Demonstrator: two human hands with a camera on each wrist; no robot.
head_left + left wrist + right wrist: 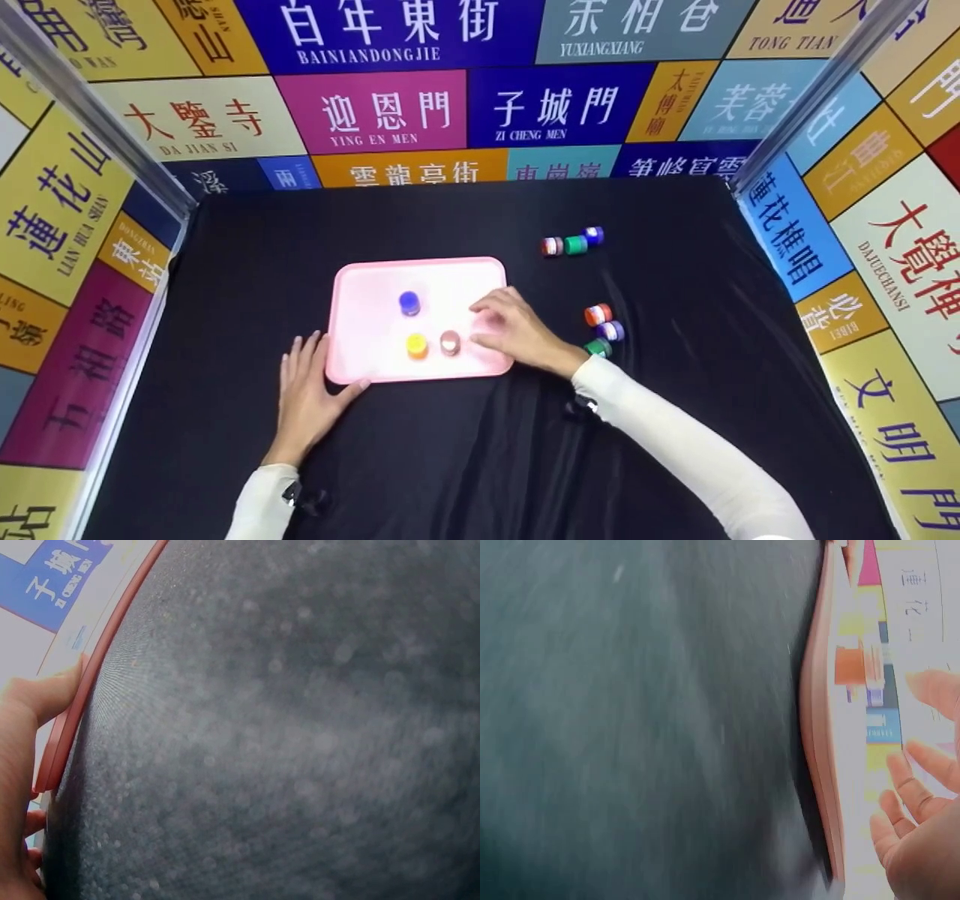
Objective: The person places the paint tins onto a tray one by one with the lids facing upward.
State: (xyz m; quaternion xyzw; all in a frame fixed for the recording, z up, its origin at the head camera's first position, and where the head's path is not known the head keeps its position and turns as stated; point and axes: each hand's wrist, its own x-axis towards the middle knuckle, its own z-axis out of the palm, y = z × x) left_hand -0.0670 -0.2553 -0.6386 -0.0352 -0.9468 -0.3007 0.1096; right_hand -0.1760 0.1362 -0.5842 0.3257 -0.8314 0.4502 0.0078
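A pink tray [375,281] lies on the black cloth, bearing a blue-lidded jar [409,303], a yellow jar [417,346] and a brown jar [450,343], like small paint pots. My left hand [306,397] rests at the tray's near left corner, fingers straight along the left side. Its thumb [56,692] touches the front rim in the left wrist view. Over the tray's right part is my right hand [511,330], fingers loosely bent and apart, holding nothing. The brown jar is nearest to it. In the right wrist view its fingers [909,784] are spread above the tray.
Right of the tray at the back stand a brown jar [552,247], a green jar [576,245] and a blue jar [593,235]. Nearer are an orange jar [598,314], a purple jar [610,331] and a green jar [598,347], partly behind my right wrist. Printed panels [390,112] surround the table.
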